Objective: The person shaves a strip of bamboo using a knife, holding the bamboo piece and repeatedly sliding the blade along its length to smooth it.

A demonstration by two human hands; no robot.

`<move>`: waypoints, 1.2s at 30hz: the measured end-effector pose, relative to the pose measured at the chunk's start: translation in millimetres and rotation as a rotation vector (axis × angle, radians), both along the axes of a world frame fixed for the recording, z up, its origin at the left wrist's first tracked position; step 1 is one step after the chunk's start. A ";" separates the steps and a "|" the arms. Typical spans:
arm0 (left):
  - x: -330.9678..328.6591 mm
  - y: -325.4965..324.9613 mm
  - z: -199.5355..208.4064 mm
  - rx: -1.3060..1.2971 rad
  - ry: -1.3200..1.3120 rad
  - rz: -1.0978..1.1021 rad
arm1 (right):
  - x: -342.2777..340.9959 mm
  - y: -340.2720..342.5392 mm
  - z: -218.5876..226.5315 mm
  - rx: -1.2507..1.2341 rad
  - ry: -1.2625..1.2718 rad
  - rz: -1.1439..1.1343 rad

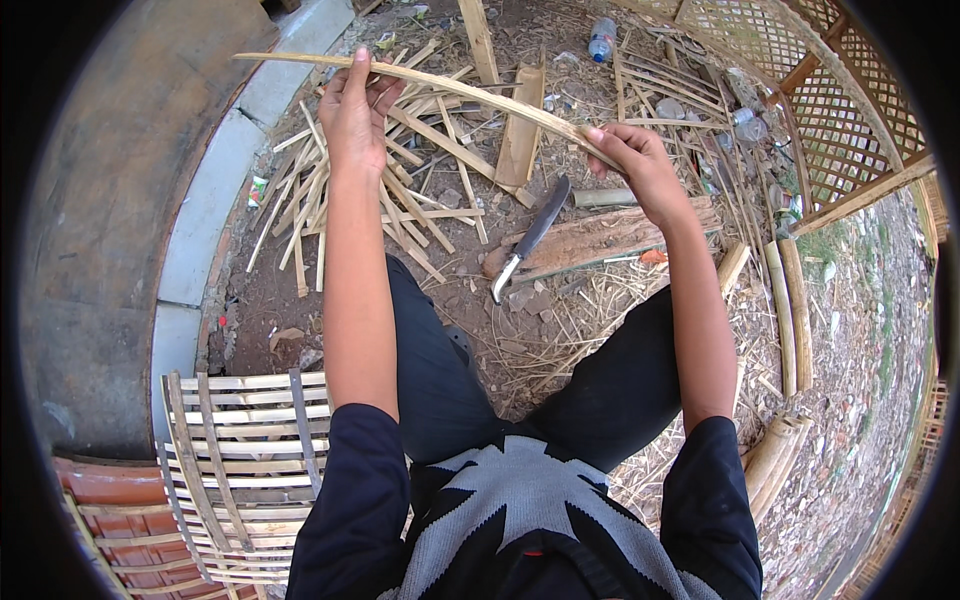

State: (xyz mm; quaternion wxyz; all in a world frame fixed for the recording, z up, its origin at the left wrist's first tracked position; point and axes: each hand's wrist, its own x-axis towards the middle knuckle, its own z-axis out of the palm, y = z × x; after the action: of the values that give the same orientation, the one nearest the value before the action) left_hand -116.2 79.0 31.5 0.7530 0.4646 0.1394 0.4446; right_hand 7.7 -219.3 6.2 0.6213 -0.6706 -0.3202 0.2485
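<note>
A long thin bamboo strip (470, 93) stretches between my two raised hands, slightly bowed, its free tip reaching past my left hand. My left hand (358, 110) pinches it between thumb and fingers near the upper left. At the strip's other end, my right hand (638, 165) grips it with the thumb on top. Below the strip, a machete (535, 232) with a dark blade and pale handle leans on a rough wooden block (610, 243). A short bamboo piece (604, 197) lies just behind that block.
Cut bamboo strips (310, 195) are heaped at the left. A slatted bamboo panel (250, 450) stands at lower left beside a concrete ledge (205, 220). Bamboo poles (790, 310) lie at the right, near a woven lattice (850, 120). A plastic bottle (602, 40) rests at the back.
</note>
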 end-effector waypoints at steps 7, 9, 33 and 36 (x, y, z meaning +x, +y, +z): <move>-0.4 -0.1 -1.6 0.012 -0.006 -0.003 | -4.9 -1.2 2.7 -0.051 0.292 0.047; -0.2 0.4 -2.6 0.021 -0.008 0.004 | -8.7 0.1 4.9 -0.088 0.299 0.052; 3.2 -5.8 -8.4 0.028 0.147 0.050 | 3.5 -1.2 -6.6 -0.129 0.064 0.034; 3.0 -4.3 -9.9 0.040 0.141 0.013 | 2.5 -2.0 -4.9 -0.155 -0.031 0.011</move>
State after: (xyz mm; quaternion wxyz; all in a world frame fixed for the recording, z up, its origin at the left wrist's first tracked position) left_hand -113.2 74.7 21.6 0.7289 0.5088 0.1860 0.4185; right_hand 10.2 -221.4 1.3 0.5610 -0.7188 -0.3132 0.2656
